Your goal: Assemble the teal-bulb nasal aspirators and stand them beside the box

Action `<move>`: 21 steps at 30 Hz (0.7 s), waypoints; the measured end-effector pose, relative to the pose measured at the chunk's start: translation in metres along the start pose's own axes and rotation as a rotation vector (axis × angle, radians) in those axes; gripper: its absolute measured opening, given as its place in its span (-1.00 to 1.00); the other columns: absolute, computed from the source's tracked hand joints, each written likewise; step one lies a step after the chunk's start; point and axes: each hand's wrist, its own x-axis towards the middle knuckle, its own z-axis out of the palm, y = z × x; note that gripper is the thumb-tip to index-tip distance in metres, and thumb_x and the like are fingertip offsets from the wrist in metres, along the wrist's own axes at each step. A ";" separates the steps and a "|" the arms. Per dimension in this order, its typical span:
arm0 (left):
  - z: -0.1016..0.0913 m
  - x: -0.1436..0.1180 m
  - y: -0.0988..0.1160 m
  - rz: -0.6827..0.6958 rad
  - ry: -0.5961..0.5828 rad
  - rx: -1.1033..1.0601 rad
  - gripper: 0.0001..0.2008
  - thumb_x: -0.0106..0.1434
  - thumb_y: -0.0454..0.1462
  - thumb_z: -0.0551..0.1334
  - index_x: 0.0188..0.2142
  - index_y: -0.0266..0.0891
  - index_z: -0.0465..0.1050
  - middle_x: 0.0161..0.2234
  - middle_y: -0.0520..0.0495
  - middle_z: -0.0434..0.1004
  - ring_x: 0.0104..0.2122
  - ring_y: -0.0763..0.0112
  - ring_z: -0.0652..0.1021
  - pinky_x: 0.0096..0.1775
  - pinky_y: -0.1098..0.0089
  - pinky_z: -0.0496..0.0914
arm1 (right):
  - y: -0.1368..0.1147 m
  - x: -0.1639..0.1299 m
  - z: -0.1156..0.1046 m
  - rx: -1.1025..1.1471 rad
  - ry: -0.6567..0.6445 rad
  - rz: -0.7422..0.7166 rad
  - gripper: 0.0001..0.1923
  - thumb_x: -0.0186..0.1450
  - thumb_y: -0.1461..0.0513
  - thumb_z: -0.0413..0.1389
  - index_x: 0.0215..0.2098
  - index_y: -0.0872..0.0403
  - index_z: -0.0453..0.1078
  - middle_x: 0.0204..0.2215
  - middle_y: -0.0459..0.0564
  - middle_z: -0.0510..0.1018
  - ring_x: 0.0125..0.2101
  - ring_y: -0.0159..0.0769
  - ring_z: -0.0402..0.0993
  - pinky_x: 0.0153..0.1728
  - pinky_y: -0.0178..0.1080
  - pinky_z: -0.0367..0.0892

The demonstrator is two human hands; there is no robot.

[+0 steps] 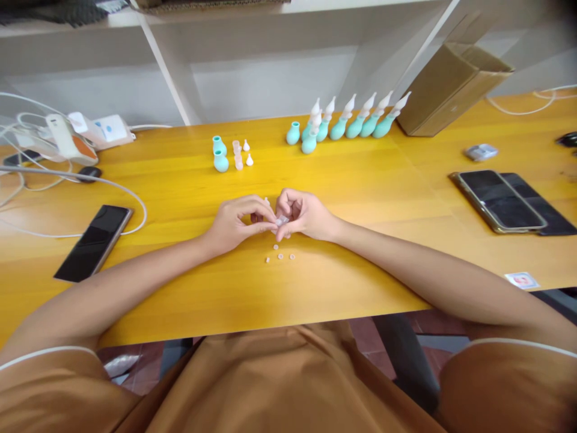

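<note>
The left hand [235, 221] and right hand [303, 213] meet at the middle of the yellow table [180, 192], fingertips pressed together around a small clear plastic piece [282, 221] that both pinch between thumb and forefinger just above the tabletop. Directly below the hands lie four tiny pale rings [279, 255], scattered close together on the wood. Farther back stand two teal bulbs [220, 155] beside a few loose clear tips [240, 154], and to their right a row of assembled teal bulbs with white nozzles [349, 120]. A cardboard box [451, 84] leans behind that row. A black phone [94, 242] lies at the left, two more phones [505, 201] at the right
</note>
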 end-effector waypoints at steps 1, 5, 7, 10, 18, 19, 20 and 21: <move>0.000 0.000 0.000 -0.001 0.000 0.000 -0.79 0.39 -0.06 0.53 -0.23 -0.13 0.75 -0.24 -0.10 0.77 -0.24 0.31 0.70 -0.18 0.33 0.55 | 0.000 0.000 0.000 0.005 -0.002 -0.002 -0.19 -0.08 0.14 0.72 -0.33 -0.02 0.15 -0.43 -0.22 0.60 -0.54 -0.39 0.57 -0.55 -0.33 0.47; 0.000 0.000 0.000 -0.005 0.002 0.008 -0.79 0.39 -0.06 0.53 -0.24 -0.13 0.74 -0.24 -0.09 0.76 -0.25 0.33 0.69 -0.18 0.34 0.54 | 0.000 0.000 0.000 0.015 -0.005 0.000 -0.21 -0.07 0.15 0.72 -0.33 -0.01 0.16 -0.43 -0.21 0.60 -0.55 -0.39 0.58 -0.55 -0.34 0.47; 0.001 0.000 0.000 -0.002 0.005 0.009 -0.79 0.39 -0.06 0.53 -0.24 -0.13 0.74 -0.24 -0.09 0.76 -0.25 0.33 0.68 -0.19 0.34 0.54 | 0.000 -0.001 0.000 0.007 -0.004 0.003 -0.21 -0.07 0.15 0.72 -0.32 -0.01 0.16 -0.43 -0.21 0.61 -0.55 -0.39 0.58 -0.55 -0.34 0.46; 0.001 0.000 -0.001 0.008 0.008 0.006 -0.80 0.38 -0.07 0.54 -0.23 -0.13 0.74 -0.23 -0.09 0.75 -0.27 0.36 0.67 -0.20 0.36 0.53 | 0.001 -0.001 0.000 -0.001 -0.004 0.000 -0.20 -0.06 0.13 0.72 -0.31 -0.02 0.15 -0.43 -0.21 0.61 -0.54 -0.39 0.58 -0.55 -0.34 0.46; 0.002 0.000 -0.005 0.008 -0.002 -0.015 -0.77 0.34 -0.16 0.57 -0.12 -0.16 0.64 -0.17 -0.08 0.70 -0.35 0.45 0.63 -0.27 0.41 0.53 | 0.001 0.001 0.000 0.006 0.014 -0.010 -0.16 -0.08 0.10 0.72 -0.33 -0.02 0.11 -0.41 -0.20 0.61 -0.53 -0.41 0.55 -0.51 -0.33 0.49; 0.003 -0.001 -0.006 0.014 -0.006 -0.008 -0.77 0.34 -0.18 0.56 -0.10 -0.16 0.63 -0.15 -0.08 0.69 -0.34 0.45 0.63 -0.27 0.41 0.53 | 0.001 0.002 0.000 0.009 0.015 -0.010 -0.16 -0.09 0.11 0.73 -0.34 -0.02 0.11 -0.41 -0.19 0.62 -0.52 -0.40 0.56 -0.50 -0.33 0.49; 0.004 -0.001 -0.007 0.021 -0.007 0.006 -0.76 0.34 -0.20 0.55 -0.09 -0.16 0.61 -0.15 -0.09 0.68 -0.34 0.45 0.63 -0.27 0.41 0.53 | 0.001 0.002 -0.001 0.012 0.015 -0.009 -0.17 -0.09 0.11 0.73 -0.35 -0.02 0.11 -0.41 -0.18 0.63 -0.52 -0.40 0.57 -0.50 -0.32 0.50; 0.004 -0.001 -0.007 0.027 -0.003 0.024 -0.76 0.33 -0.22 0.54 -0.07 -0.16 0.59 -0.15 -0.08 0.67 -0.34 0.46 0.62 -0.28 0.42 0.52 | 0.001 0.002 -0.001 0.013 0.017 -0.008 -0.17 -0.10 0.10 0.73 -0.36 -0.01 0.12 -0.41 -0.17 0.63 -0.51 -0.39 0.58 -0.49 -0.32 0.51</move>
